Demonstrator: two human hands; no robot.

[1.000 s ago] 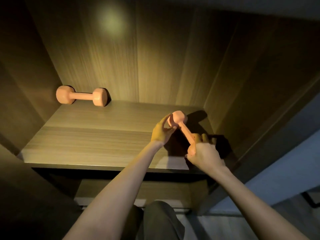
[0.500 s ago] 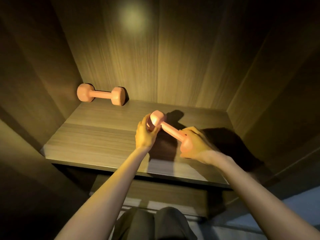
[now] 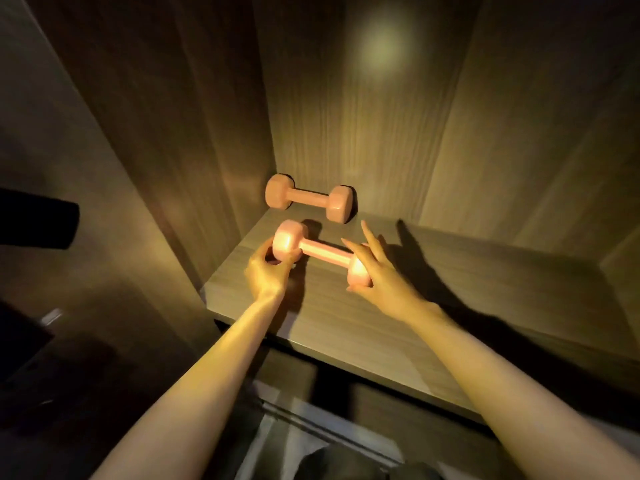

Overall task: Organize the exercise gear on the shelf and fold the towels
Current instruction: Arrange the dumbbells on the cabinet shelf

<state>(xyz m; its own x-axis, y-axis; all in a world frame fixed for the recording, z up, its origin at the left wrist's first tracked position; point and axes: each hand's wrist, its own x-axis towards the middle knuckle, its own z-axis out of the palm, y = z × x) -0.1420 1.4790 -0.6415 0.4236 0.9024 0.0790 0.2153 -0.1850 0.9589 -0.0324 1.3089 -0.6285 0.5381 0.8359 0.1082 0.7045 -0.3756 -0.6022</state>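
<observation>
Two orange dumbbells are on the wooden shelf (image 3: 467, 299). One dumbbell (image 3: 309, 201) lies against the back wall in the left rear corner. The second dumbbell (image 3: 320, 252) sits just in front of it, roughly parallel. My left hand (image 3: 268, 270) grips its left head with curled fingers. My right hand (image 3: 379, 271) is at its right head, thumb under it and fingers spread straight above the bar. No towels are in view.
The shelf is boxed in by a wooden left side panel (image 3: 180, 150), a back wall (image 3: 363, 116) and a right wall (image 3: 620, 265). Bare shelf board stretches to the right of my hands. A dark object (image 3: 34, 220) juts in at the left edge.
The held dumbbell has travelled left across the shelf to just in front of the other one and turned roughly parallel to it. My right hand's fingers have opened from around its end.
</observation>
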